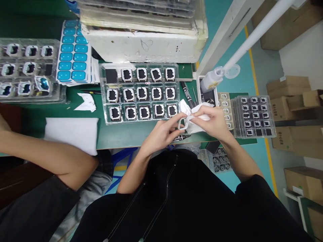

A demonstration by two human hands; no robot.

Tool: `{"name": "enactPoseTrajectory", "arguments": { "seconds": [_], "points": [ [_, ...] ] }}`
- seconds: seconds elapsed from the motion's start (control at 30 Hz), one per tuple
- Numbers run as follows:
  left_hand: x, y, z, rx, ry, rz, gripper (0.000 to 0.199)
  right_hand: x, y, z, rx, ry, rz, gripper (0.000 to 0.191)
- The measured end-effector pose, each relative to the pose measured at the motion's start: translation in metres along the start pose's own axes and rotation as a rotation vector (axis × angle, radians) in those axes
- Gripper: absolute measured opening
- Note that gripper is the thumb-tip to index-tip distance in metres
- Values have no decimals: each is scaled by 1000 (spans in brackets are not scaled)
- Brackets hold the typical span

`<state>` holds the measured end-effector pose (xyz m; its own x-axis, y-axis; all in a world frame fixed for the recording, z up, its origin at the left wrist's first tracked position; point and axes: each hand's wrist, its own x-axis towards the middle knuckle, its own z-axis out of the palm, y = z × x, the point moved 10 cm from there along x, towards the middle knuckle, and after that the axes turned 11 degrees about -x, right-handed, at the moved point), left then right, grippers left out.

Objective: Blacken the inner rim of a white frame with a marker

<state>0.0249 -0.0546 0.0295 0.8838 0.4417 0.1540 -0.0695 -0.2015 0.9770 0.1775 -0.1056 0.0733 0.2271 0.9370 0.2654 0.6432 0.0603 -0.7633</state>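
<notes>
left hand (161, 132) grips frame (182, 123) (right hand (214, 121) holds cloth (199, 116)).

Both hands meet at the table's near edge (118, 139), just before the clear tray (141, 94) of parts. Right of it sits a stacked tray (254, 116); left, a white sheet (72, 134); behind, a foam block (141, 43).
</notes>
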Motion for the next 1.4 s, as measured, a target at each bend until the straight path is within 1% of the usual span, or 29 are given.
{"name": "enactPoseTrajectory", "arguments": {
  "seconds": [0.17, 0.3, 0.43, 0.5, 0.53, 0.63, 0.7, 0.77, 0.87, 0.93, 1.0, 1.1, 1.23, 1.4],
  "points": [
    [1, 6, -4, 56, -15, 65, 50, 3, -1, 6, -20, -24, -40, 10],
    [3, 7, -7, 86, -17, 71, 51, 9, -7, 11, -50, -64, -77, 10],
    [7, 3, 1, 91, -97, 49, 56, 16, -23, 12, 16, -125, -102, 10],
    [9, -1, 5, 14, -114, 20, 58, 18, -28, 6, 78, -126, -82, 13],
    [9, -4, 6, -55, -105, -3, 58, 19, -27, 0, 109, -98, -54, 15],
    [6, -14, 8, -325, -54, -92, 60, 16, -8, -24, 208, 86, 62, 31],
    [2, -17, 9, -494, -26, -131, 61, 9, 9, -31, 280, 175, 111, 39],
    [-2, -17, 10, -617, -11, -147, 62, 0, 21, -29, 328, 201, 132, 43],
    [-7, -13, 12, -718, 1, -170, 63, -12, 30, -15, 402, 186, 178, 47],
    [-9, -11, 12, -747, 11, -181, 63, -19, 31, -6, 464, 174, 218, 51],
    [-11, -7, 12, -756, 14, -183, 62, -24, 27, -2, 498, 179, 235, 52],
    [-12, -3, 13, -744, 1, -177, 62, -28, 18, -5, 461, 193, 227, 50],
    [-13, -1, 14, -700, -4, -168, 61, -29, 8, -13, 342, 196, 219, 54],
    [-13, 2, 14, -641, -8, -111, 60, -29, -6, -22, 173, 204, 227, 57]
  ]
}}
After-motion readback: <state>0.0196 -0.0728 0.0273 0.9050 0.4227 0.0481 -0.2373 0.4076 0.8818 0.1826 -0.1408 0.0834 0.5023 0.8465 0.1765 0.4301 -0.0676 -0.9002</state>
